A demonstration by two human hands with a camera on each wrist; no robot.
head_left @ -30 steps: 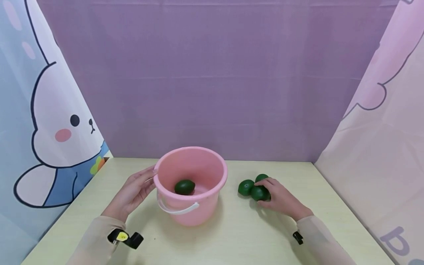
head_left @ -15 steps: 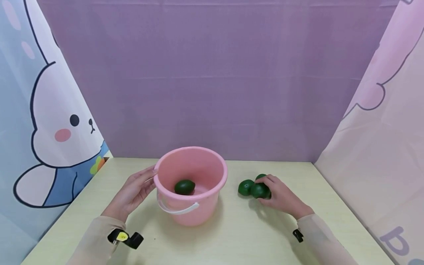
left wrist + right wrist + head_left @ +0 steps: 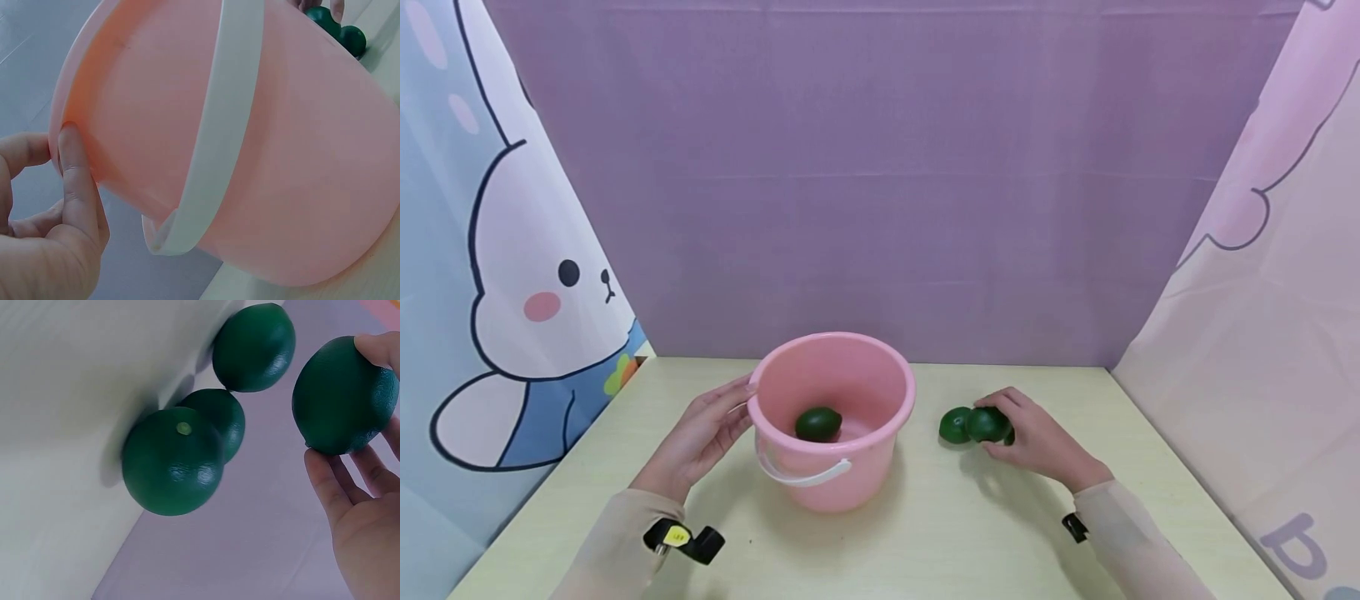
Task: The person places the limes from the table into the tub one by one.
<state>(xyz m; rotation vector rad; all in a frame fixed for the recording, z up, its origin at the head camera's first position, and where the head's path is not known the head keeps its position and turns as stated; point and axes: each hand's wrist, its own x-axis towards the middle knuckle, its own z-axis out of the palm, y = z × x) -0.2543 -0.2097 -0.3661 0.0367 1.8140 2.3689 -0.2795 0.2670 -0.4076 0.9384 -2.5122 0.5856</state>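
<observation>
My right hand (image 3: 1037, 437) holds a dark green lime (image 3: 344, 394) between thumb and fingertips, raised just over the others. In the right wrist view three more limes lie on the table: a near one (image 3: 172, 461), one partly behind it (image 3: 219, 422) and a third (image 3: 254, 347) closest to the held one. From the head, the hand and held lime hide most of that group. My left hand (image 3: 703, 437) pinches the rim of a pink bucket (image 3: 842, 479), as the left wrist view shows. Inside the upright bucket lies another lime (image 3: 818, 424).
The bucket's white handle (image 3: 805, 478) hangs down on its near side. A pale wooden table (image 3: 925, 550) carries everything. Behind it stands a purple backdrop (image 3: 880, 183), with printed cloths at the left (image 3: 445, 350) and right (image 3: 1262, 358).
The right hand has closed round one lime and lifted it slightly up from the group. The left hand and the bucket have stayed in place.
</observation>
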